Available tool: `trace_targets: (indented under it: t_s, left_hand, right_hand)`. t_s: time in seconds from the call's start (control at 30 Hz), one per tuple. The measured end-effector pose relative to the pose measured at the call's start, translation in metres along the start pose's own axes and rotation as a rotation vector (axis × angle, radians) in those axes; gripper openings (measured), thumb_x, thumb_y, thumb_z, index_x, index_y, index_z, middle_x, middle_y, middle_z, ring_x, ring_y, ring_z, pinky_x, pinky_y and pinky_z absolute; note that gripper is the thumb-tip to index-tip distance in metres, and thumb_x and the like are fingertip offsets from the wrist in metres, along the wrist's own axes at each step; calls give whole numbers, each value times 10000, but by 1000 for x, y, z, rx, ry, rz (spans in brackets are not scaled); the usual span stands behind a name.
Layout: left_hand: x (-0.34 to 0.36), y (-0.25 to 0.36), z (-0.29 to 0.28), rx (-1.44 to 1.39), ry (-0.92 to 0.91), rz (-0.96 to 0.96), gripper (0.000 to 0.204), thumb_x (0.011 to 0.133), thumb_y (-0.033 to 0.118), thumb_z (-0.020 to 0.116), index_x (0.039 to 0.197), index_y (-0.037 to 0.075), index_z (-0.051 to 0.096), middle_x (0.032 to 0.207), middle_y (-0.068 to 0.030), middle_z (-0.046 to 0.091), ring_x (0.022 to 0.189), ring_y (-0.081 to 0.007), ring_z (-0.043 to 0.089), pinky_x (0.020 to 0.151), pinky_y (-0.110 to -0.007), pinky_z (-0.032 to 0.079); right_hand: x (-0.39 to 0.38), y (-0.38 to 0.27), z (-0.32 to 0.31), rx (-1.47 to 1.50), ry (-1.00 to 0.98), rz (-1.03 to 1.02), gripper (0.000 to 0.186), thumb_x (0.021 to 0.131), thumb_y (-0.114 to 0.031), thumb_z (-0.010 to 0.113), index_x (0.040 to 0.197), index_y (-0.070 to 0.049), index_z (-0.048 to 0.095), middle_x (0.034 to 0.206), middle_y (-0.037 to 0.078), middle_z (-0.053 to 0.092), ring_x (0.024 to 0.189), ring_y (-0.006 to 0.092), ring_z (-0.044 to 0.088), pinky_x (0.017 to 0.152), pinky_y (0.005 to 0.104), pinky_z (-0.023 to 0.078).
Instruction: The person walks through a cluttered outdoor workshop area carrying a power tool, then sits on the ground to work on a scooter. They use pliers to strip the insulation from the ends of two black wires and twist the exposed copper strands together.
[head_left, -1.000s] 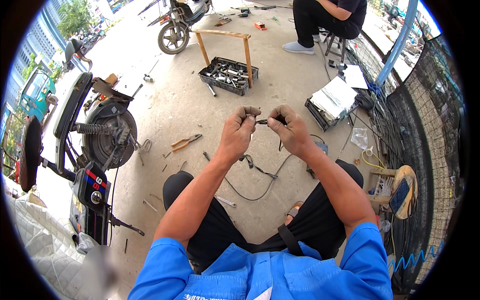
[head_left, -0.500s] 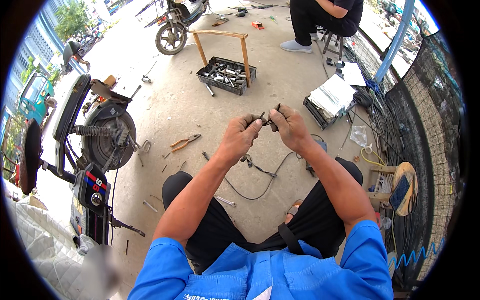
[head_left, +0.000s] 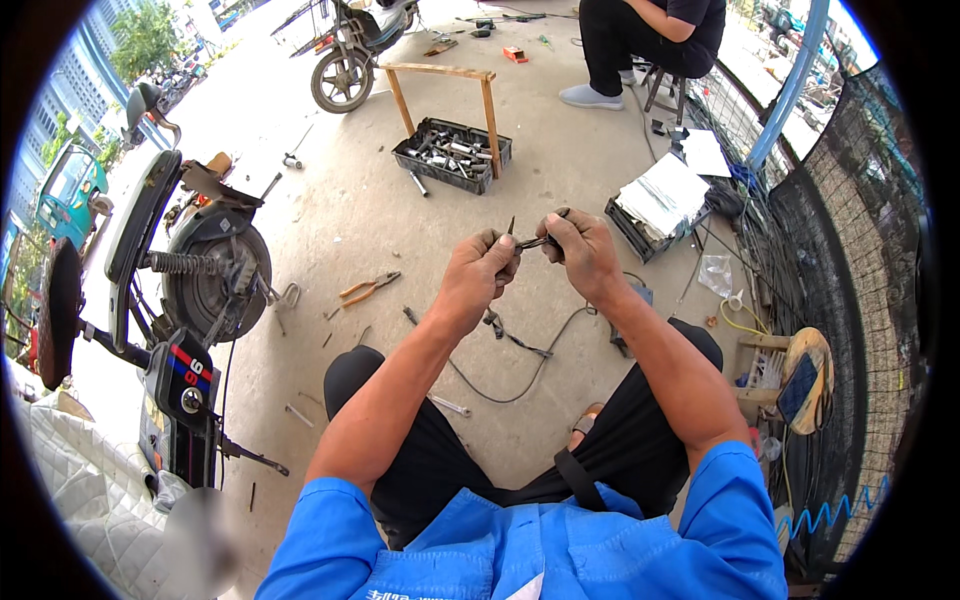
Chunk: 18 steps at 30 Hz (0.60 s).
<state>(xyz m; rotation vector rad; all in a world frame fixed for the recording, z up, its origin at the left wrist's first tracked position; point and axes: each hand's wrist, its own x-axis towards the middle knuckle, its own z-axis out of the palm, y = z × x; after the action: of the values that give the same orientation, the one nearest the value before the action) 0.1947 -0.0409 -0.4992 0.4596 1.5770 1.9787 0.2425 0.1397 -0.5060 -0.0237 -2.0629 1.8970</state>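
My left hand [head_left: 483, 270] and my right hand [head_left: 581, 255] meet above the concrete floor, fingers closed on a thin black wire [head_left: 529, 244] that runs between them; a dark tip sticks up from the left fingers, and its exact form is too small to make out. Below them a black cable with connectors [head_left: 543, 352] loops over the floor between my knees. Orange-handled pliers [head_left: 370, 289] lie to the left, and a wrench [head_left: 450, 406] lies near my left knee. A grey device [head_left: 630, 315] sits beside my right knee, partly hidden by my forearm.
A partly dismantled scooter [head_left: 200, 290] is at left, a crate of metal parts [head_left: 450, 152] under a wooden frame ahead, another scooter [head_left: 342, 80] behind. A seated person [head_left: 660, 40] is at back right. Papers on a crate [head_left: 655, 195], a small stool [head_left: 805, 380] and cables line the mesh fence.
My hands have shifted slightly, the left a little lower and tilted, the right turned upward. The wire between them now sits at a slant, with a dark end showing above my left fingers.
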Motion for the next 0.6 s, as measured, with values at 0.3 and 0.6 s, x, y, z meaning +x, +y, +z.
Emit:
trace_targets:
  t_s: [0.3,0.6]
  left_hand:
    - [1,0,-3,3,-2,7,242,1038,258,504,908,59,549,711,49,443,547,-21,321,458,-193,239]
    - [4,-3,-1,45,52,70,248,1020,270,534,924,44,567,713,43,473,544,-24,340,461,-197,256]
  right_hand:
    - [3,-4,0,-54,30,9,354,972,-244,525,770,26,634,596,19,542,573,78,486,522,267,379]
    - [10,5,-3,-193,90,-108,390,990,-240,500,716,20,596,570,-22,436,531,64,392,478,262,301]
